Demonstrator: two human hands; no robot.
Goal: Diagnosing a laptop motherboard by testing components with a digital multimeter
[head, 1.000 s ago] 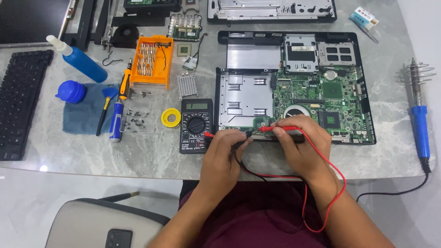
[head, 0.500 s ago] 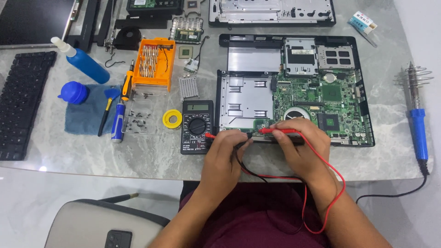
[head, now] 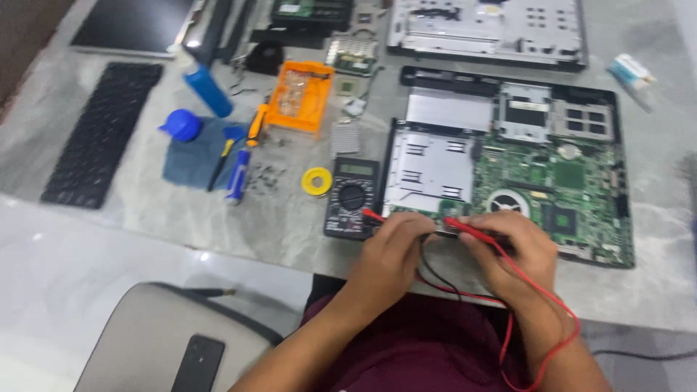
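Right now my right hand (head: 512, 247) is curled tight around the red probe (head: 472, 231), its tip pointing left toward the near edge of the board (head: 559, 189). My left hand (head: 396, 250) is closed too, fingers folded over something at the same edge; I take it for the black probe, though the hand hides it, and only the black lead (head: 435, 276) shows looping out between my hands. Both hands sit side by side, almost touching, at the near left corner of the open laptop base. The red lead (head: 552, 305) runs from my right hand down over my wrist in a long loop.

The board is green, crowded with chips, with a round fan opening just beyond my right knuckles. A silver plate (head: 430, 168) covers the left part of the base. Just left of my left hand lies the black meter (head: 351, 197), dial up. Further left sit a yellow tape roll (head: 317, 181), a blue cloth (head: 194, 156) and an orange screw tray (head: 300, 98).
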